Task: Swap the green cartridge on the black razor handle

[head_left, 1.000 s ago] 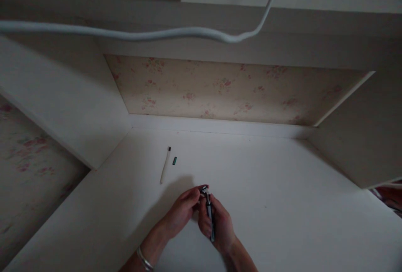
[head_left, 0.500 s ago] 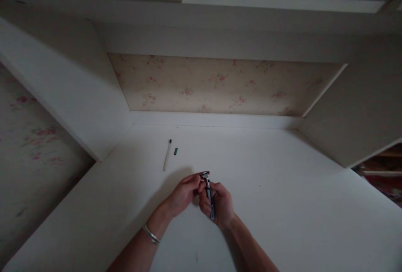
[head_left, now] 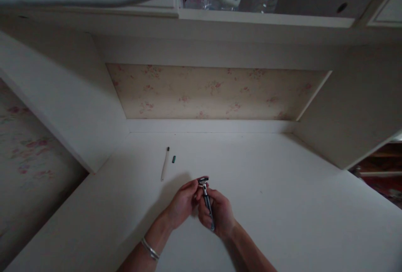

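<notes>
The razor (head_left: 206, 198) is held above the desk (head_left: 282, 213), short of its back edge, right hand (head_left: 222, 213) wrapped round the handle, left hand (head_left: 181, 205) pinching the head (head_left: 203, 179); sound handling calls for fingertips off the cutting edge.

A razor (head_left: 207, 205) was held in the lower middle of the frame, with a slim, dark handle and a shiny silver neck. It slanted steeply, its dark, crosswise head uppermost at the neck's end and its handle running down and slightly rightward.
</notes>
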The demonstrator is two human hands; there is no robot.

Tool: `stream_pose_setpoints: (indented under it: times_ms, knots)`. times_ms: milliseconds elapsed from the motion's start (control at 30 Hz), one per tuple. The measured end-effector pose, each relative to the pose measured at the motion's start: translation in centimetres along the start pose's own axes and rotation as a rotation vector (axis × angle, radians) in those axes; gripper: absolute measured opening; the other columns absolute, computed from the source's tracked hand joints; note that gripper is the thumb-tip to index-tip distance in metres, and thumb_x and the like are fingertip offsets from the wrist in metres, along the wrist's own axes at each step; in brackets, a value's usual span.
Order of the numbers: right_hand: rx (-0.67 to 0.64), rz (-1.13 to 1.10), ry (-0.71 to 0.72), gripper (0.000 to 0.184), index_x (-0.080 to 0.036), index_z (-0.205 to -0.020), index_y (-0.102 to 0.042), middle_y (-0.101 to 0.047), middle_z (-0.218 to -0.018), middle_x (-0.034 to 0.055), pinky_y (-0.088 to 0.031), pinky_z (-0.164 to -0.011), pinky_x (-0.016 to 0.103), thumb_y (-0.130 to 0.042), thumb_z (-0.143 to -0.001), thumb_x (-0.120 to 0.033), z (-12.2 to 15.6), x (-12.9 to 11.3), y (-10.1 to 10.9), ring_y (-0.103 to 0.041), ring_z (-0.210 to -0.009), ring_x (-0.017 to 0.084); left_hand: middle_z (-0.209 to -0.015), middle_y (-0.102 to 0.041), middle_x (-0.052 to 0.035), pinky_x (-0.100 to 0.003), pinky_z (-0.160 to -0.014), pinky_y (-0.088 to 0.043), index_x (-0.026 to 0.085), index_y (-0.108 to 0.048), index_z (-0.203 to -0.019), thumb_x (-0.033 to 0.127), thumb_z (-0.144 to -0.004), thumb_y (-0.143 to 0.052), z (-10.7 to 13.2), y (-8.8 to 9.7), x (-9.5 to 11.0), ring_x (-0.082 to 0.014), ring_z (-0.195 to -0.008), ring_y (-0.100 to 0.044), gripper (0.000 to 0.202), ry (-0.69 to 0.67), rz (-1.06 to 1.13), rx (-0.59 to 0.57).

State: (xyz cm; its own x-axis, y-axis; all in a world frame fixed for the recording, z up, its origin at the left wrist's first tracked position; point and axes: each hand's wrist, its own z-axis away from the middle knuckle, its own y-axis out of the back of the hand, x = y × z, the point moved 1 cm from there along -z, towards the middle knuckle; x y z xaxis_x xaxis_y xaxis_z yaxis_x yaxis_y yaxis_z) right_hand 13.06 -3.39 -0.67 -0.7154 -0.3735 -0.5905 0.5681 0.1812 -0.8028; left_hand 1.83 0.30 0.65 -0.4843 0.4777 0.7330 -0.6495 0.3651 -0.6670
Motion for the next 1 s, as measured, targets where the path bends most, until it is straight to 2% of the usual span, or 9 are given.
stream_pose_setpoints:
  times_ms: [133, 233, 333, 533, 733, 1000]
  knots:
    - [-0.019, -0.032, -0.017, 0.032, -0.015, -0.083, -0.06, -0.042, -0.043, -0.0077, -0.02, -0.026, 0.016, -0.047, -0.087, -0.044, 0.0, 0.1, 0.1, -0.026, -0.026, 0.004, -0.086, -0.062, -0.0069, -0.032, -0.093, -0.036, 0.016, -0.064, -0.113, 0.035, -0.083, -0.059, 0.0, -0.1, 0.1, -0.0223, -0.104, -0.052, 0.036, 0.014, 0.018, -0.031]
    - [0.033, -0.013, -0.031, 0.038, -0.015, -0.079, -0.058, -0.041, -0.04, -0.0084, -0.019, -0.024, 0.015, -0.044, -0.089, -0.05, -0.1, 0.3, 0.1, -0.022, -0.025, 0.004, -0.082, -0.064, -0.0067, -0.032, -0.093, -0.036, 0.016, -0.064, -0.112, 0.035, -0.083, -0.059, -0.1, -0.3, 0.2, -0.0223, -0.102, -0.054, 0.036, 0.009, 0.028, -0.041]
    - [0.134, 0.024, -0.041, 0.038, -0.017, -0.073, -0.055, -0.036, -0.037, -0.0104, -0.017, -0.022, 0.014, -0.048, -0.086, -0.052, 0.0, 0.3, 0.1, -0.017, -0.023, 0.003, -0.078, -0.066, -0.0069, -0.031, -0.091, -0.038, 0.014, -0.065, -0.112, 0.033, -0.084, -0.058, -0.3, -0.1, 0.1, -0.0209, -0.096, -0.057, 0.034, -0.026, 0.054, -0.047]
    - [0.248, 0.035, -0.11, 0.043, -0.019, -0.062, -0.048, -0.032, -0.034, -0.0117, -0.016, -0.02, 0.014, -0.062, -0.073, -0.057, 0.3, -0.3, -0.1, -0.017, -0.022, 0.002, -0.108, -0.066, -0.0125, -0.03, -0.079, -0.043, 0.014, -0.065, -0.11, 0.025, -0.084, -0.059, -0.5, 0.7, -0.2, -0.0197, -0.094, -0.058, 0.029, -0.009, 0.075, -0.04]
    - [0.217, 0.056, -0.13, 0.044, -0.019, -0.062, -0.045, -0.03, -0.035, -0.013, -0.015, -0.021, 0.013, -0.063, -0.073, -0.058, 0.7, -0.3, 0.0, -0.015, -0.023, 0.001, -0.113, -0.064, -0.0131, -0.031, -0.081, -0.043, 0.016, -0.064, -0.111, 0.025, -0.081, -0.064, -0.3, 0.8, 0.0, -0.0215, -0.099, -0.057, 0.032, -0.024, 0.049, -0.088]
    - [0.201, 0.143, -0.009, 0.044, -0.019, -0.063, -0.043, -0.032, -0.037, -0.0119, -0.017, -0.02, 0.012, -0.056, -0.081, -0.058, 0.7, 0.1, -0.2, -0.018, -0.022, 0.002, -0.113, -0.064, -0.0123, -0.031, -0.082, -0.043, 0.016, -0.066, -0.109, 0.024, -0.077, -0.069, -0.4, 1.0, -0.1, -0.0212, -0.1, -0.057, 0.033, -0.026, 0.062, -0.091]
